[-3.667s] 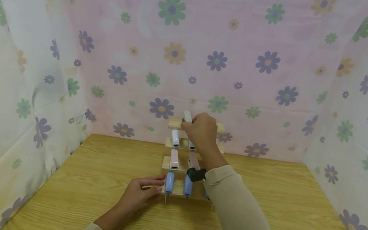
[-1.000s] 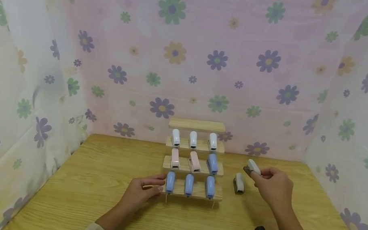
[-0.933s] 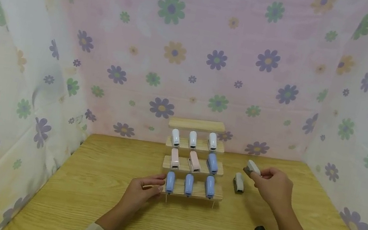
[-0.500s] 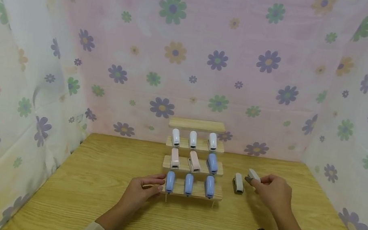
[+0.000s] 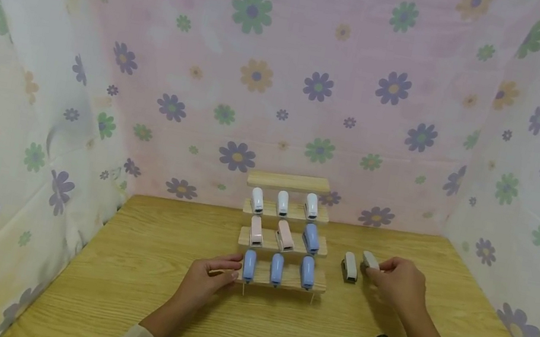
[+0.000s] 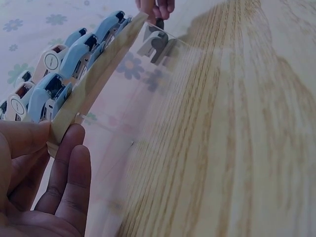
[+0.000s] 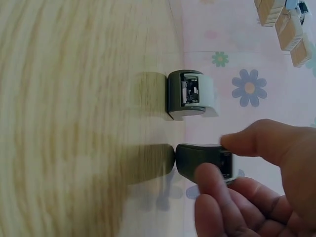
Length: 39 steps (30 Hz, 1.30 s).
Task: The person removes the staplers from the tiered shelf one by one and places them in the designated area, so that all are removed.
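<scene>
My left hand pinches the left end of the lowest tier of a wooden stepped rack; in the left wrist view, thumb and fingers close on the board's end. To the right of the rack, my right hand holds a small whitish stapler between thumb and fingers. Its dark base faces the tabletop, right at the surface. A second whitish stapler stands on the table just left of it.
Several blue staplers, two pink staplers and three white staplers sit on the rack's lower three tiers. The top tier is bare. A flowered cloth hangs behind the wooden table and at both sides.
My right hand has moved from the rack's top tier to the table's right side with the stapler, then lowered it beside the other. My left hand has stayed at the rack.
</scene>
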Tool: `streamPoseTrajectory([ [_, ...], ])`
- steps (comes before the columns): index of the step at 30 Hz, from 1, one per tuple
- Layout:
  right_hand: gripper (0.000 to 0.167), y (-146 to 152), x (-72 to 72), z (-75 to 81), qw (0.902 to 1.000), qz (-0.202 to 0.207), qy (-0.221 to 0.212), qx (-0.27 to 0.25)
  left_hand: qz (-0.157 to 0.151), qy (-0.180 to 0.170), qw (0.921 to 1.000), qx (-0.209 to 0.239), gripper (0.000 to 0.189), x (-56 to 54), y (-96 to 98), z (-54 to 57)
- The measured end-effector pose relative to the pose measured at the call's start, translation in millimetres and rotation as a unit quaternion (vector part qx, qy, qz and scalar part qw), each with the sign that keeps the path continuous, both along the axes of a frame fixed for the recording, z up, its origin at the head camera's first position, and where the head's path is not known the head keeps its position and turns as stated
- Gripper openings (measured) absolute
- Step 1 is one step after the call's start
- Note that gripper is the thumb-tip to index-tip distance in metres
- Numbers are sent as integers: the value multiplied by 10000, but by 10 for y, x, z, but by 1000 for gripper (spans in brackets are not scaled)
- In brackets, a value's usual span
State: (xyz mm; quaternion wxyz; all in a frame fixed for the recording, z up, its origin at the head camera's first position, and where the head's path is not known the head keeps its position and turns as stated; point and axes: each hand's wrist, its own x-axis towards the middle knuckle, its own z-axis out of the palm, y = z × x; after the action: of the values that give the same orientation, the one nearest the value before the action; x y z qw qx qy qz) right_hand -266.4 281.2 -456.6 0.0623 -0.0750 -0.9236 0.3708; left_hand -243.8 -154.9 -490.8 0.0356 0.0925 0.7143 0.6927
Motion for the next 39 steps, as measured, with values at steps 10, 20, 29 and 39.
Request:
streamPoseTrajectory([
  [10,35,-3,0,-18,9989,285,-331,187,-99,1,9999,34,26,4,-15,4],
  [20,32,5,16,0,9980,355,-412,335,-75,-48,9999,59,26,-4,-21,-6],
  [29,32,32,-2,-36,9972,396,-472,421,-54,8,10000,5,26,-9,-20,-30],
  [39,31,22,7,-24,9971,416,-446,447,-61,31,10000,57,26,-9,-19,-25],
])
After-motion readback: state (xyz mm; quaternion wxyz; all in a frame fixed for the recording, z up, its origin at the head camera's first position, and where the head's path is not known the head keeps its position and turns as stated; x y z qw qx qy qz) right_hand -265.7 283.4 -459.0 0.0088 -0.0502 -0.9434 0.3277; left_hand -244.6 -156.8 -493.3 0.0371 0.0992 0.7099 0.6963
